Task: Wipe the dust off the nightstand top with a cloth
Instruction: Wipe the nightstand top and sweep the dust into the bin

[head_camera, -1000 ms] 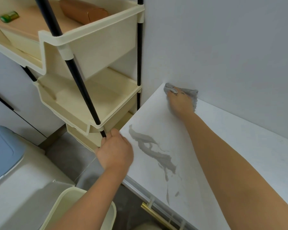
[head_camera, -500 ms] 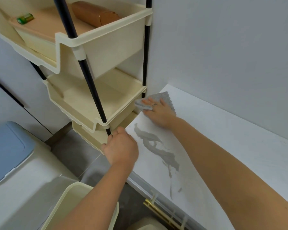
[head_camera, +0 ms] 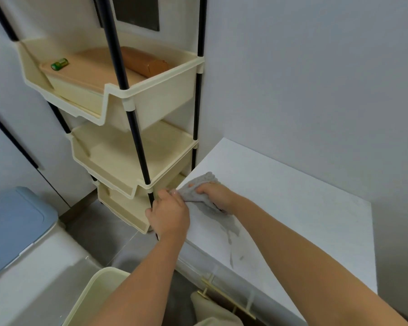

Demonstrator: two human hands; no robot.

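Nearest, a cream bin [head_camera: 97, 292] sits below the nightstand top [head_camera: 292, 208]. At the top's left edge the left hand [head_camera: 169, 215] curls its fingers beside the cloth [head_camera: 198, 188]; what they hold, I cannot tell. The right hand [head_camera: 218, 196] grips the cloth, bunched on the top. Beyond stands a 3-tier rack [head_camera: 163, 102].

Single head view, wide-angle. From nightstand [head_camera: 292, 203] front edge, looks forward and down toward its left rear corner and wall [head_camera: 316, 67]. Close range. Rack [head_camera: 151, 95] fills left side.
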